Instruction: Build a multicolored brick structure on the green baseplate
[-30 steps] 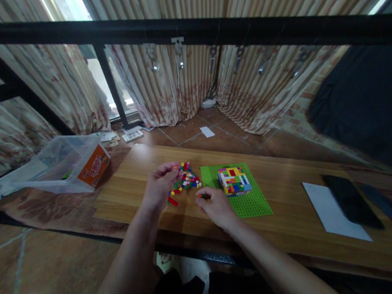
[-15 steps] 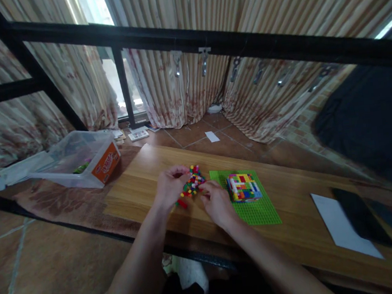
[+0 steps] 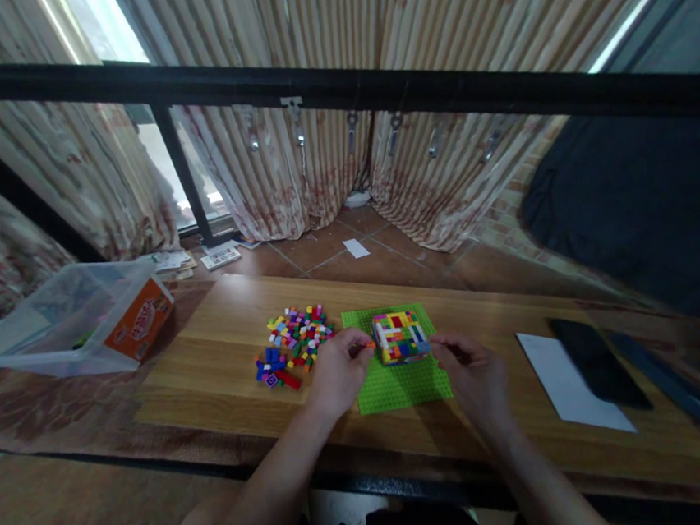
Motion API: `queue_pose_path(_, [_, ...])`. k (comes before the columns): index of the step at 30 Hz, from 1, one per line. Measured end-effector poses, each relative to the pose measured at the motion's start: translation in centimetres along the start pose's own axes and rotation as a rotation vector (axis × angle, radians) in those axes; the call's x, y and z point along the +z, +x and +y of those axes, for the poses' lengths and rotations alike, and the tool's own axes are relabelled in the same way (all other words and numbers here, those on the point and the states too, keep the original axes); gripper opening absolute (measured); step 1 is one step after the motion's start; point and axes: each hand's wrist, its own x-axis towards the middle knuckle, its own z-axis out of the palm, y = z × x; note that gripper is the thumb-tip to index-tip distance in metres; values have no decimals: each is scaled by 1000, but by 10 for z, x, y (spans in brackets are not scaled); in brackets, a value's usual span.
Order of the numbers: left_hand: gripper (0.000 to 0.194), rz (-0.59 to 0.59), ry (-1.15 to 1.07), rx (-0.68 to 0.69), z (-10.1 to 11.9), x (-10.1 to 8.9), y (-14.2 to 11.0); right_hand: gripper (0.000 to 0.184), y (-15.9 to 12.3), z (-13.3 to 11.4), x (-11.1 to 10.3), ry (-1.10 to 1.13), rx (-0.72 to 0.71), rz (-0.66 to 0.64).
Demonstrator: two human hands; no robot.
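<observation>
A multicoloured brick block (image 3: 400,337) stands on a green baseplate (image 3: 399,381) on the wooden table (image 3: 211,367). My left hand (image 3: 338,372) pinches a small orange brick (image 3: 369,346) right at the block's left side. On the block's other side, my right hand (image 3: 471,366) has its fingers curled, the fingertips close to the lower right corner; I cannot make out anything in them. A pile of loose coloured bricks (image 3: 294,340) lies left of the baseplate.
A clear plastic bin with an orange label (image 3: 83,321) sits on the floor to the left. A white sheet (image 3: 563,386) and a black phone (image 3: 594,350) lie on the table's right. A black metal rail (image 3: 370,87) crosses overhead in front of curtains.
Both hands left the loose brick pile and moved right to the block on the baseplate. The left hand now carries a small orange brick. The pile is uncovered.
</observation>
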Motion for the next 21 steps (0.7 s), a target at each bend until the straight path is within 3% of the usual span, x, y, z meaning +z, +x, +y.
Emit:
queue_pose_path(9, [11, 53, 149, 46, -2, 30, -8, 29, 10, 4, -6, -33, -25, -7])
queue_pose_path(21, [7, 36, 413, 115, 0, 41, -6, 32, 3, -2, -8, -196, -116, -109])
